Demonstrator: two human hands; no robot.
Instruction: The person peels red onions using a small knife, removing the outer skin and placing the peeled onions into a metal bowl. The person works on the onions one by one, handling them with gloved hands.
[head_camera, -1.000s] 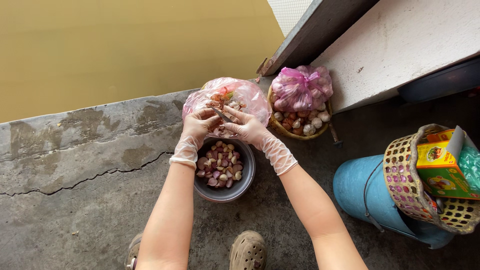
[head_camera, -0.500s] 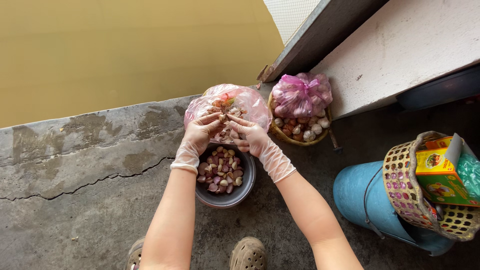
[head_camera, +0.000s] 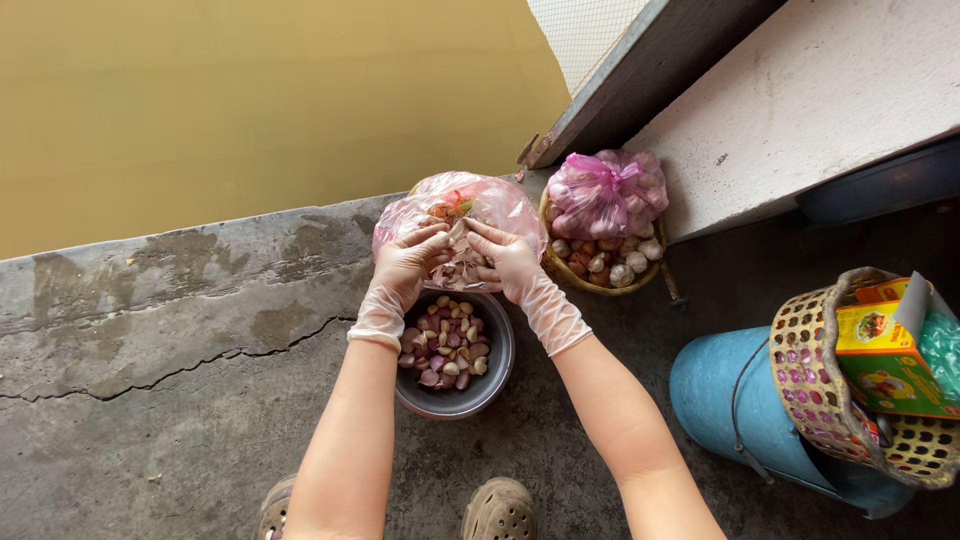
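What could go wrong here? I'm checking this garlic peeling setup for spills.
The round grey metal bowl of peeled cloves sits near the cracked concrete ledge's edge above murky water, so a knock might tip it in. The gloved left hand and gloved right hand work over the open pink plastic bag; skins may fall among the cloves.

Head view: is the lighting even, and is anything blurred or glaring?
Head view: soft, even daylight, no hard shadows; both gloved hands, left hand and right hand, and the bowl of garlic cloves look sharp; slight sheen on the pink bag; edges bend slightly from the wide lens.
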